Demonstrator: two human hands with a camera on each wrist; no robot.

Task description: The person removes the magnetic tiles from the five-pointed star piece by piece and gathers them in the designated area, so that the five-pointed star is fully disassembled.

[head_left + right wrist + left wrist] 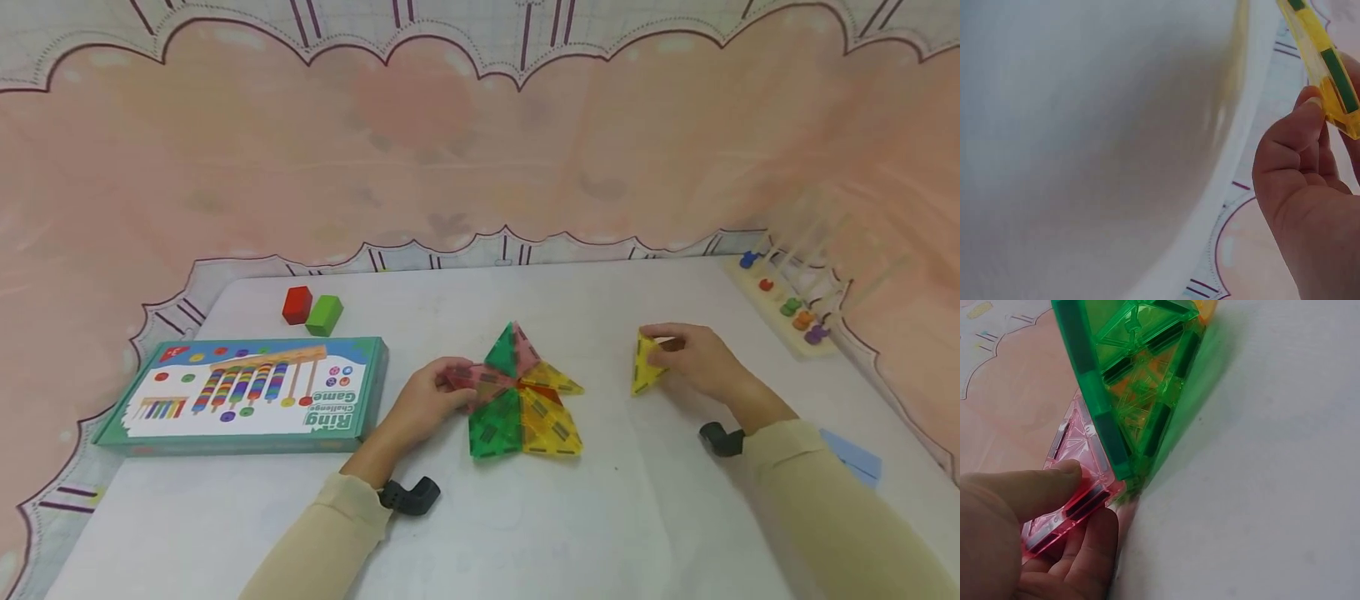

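Note:
In the middle of the table is a cluster of see-through triangular magnetic tiles, with green tiles point(495, 427), yellow tiles point(549, 423) and pink ones meeting near its centre. My left hand point(418, 407) pinches a pink triangular tile point(1075, 450) at the cluster's left side between thumb and fingers. That tile touches a green tile point(1088, 375) in the left wrist view. To the right, apart from the cluster, my right hand point(697, 360) pinches a single yellow triangular tile point(643, 363). The right wrist view catches this tile's edge point(1334, 72) with the thumb against it.
A boxed ring game point(247, 396) lies to the left. Behind it are a red block point(297, 306) and a green block point(325, 316). At the back right stands a pegged board point(776, 312) with coloured pieces. A blue piece point(853, 457) lies beside the right sleeve.

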